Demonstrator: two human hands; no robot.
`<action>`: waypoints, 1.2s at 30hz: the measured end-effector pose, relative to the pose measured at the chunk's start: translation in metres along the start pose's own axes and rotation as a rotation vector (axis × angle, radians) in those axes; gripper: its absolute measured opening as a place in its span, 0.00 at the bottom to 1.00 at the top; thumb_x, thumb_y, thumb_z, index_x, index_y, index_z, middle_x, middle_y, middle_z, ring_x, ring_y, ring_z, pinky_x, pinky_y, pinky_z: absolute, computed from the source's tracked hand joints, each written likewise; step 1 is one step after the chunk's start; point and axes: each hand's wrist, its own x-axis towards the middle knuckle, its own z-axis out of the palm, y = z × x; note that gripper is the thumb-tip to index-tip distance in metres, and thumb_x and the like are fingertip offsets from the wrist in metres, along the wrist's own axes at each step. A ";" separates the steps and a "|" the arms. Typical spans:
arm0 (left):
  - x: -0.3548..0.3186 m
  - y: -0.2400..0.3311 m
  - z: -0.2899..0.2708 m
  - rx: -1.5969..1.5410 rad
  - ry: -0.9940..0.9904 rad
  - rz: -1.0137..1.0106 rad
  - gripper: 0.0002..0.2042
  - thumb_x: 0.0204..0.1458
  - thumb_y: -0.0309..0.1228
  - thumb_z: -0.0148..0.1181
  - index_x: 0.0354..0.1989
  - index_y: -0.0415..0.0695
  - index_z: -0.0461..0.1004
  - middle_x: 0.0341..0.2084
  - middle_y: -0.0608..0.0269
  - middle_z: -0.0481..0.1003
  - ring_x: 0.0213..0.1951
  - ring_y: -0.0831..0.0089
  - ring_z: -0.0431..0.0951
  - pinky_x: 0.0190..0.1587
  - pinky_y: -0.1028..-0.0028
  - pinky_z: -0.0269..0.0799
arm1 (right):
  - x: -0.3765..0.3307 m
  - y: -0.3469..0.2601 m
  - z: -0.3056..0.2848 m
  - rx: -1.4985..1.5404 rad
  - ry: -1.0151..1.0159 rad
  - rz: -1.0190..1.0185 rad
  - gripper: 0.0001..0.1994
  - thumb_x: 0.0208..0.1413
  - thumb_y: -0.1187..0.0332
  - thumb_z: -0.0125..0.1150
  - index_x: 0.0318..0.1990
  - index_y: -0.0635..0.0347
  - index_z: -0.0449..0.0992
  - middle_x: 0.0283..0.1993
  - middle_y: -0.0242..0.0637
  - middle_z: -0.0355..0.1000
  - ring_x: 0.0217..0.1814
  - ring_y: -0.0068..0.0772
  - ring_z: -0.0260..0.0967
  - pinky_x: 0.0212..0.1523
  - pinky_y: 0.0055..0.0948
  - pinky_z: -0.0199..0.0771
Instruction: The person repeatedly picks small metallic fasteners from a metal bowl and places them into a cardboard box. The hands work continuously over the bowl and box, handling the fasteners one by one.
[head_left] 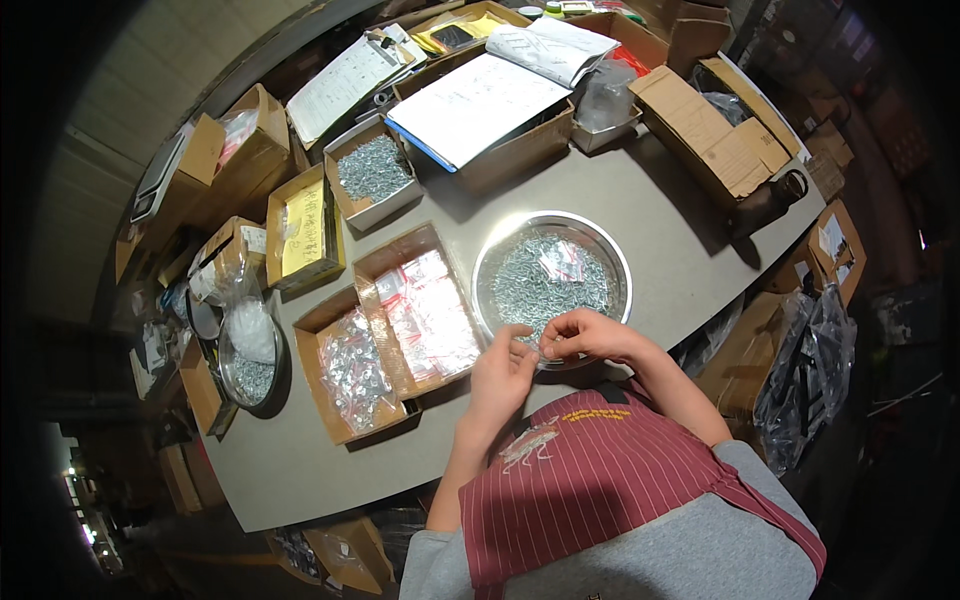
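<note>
Your table [660,200] carries the work, largest first: a round steel bowl [552,272] at its near edge, heaped with loose silver screws, so much remains. Two open cartons left of it hold filled clear bags: the carton of flat bags [425,310] and the carton of bulging bags [352,372], both well stocked. Your left hand [502,372] and right hand [590,335] meet over the bowl's near rim, fingertips pinched on something small; what it is you cannot tell

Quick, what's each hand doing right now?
Left hand: fingers pinched shut at the near rim of the metal bowl; contents too small to tell.
Right hand: the same, touching the left.
</note>
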 end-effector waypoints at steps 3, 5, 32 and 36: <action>0.001 0.003 0.001 0.001 -0.007 0.003 0.14 0.53 0.23 0.62 0.49 0.42 0.73 0.25 0.60 0.77 0.25 0.71 0.79 0.30 0.72 0.74 | -0.001 0.004 -0.003 -0.074 0.003 -0.006 0.07 0.54 0.69 0.65 0.37 0.63 0.80 0.30 0.28 0.74 0.31 0.18 0.66 0.32 0.22 0.64; 0.001 0.003 0.001 0.010 -0.007 0.013 0.14 0.53 0.23 0.62 0.49 0.42 0.73 0.25 0.60 0.77 0.24 0.71 0.78 0.30 0.71 0.74 | -0.002 0.006 -0.005 -0.137 0.014 -0.010 0.12 0.48 0.68 0.62 0.38 0.64 0.81 0.34 0.36 0.78 0.38 0.25 0.72 0.41 0.30 0.71; 0.006 -0.004 -0.001 -0.178 -0.178 -0.084 0.13 0.64 0.34 0.54 0.34 0.36 0.78 0.22 0.64 0.79 0.23 0.80 0.76 0.26 0.78 0.70 | 0.002 0.014 0.010 0.180 0.075 -0.026 0.04 0.51 0.72 0.62 0.28 0.62 0.78 0.26 0.24 0.72 0.26 0.13 0.62 0.27 0.16 0.57; 0.008 -0.005 0.000 -0.349 -0.175 -0.174 0.11 0.61 0.31 0.56 0.31 0.37 0.77 0.21 0.66 0.77 0.22 0.82 0.72 0.25 0.78 0.67 | 0.002 0.013 0.008 0.268 0.110 0.029 0.04 0.49 0.72 0.59 0.26 0.62 0.78 0.25 0.25 0.71 0.26 0.15 0.64 0.29 0.18 0.60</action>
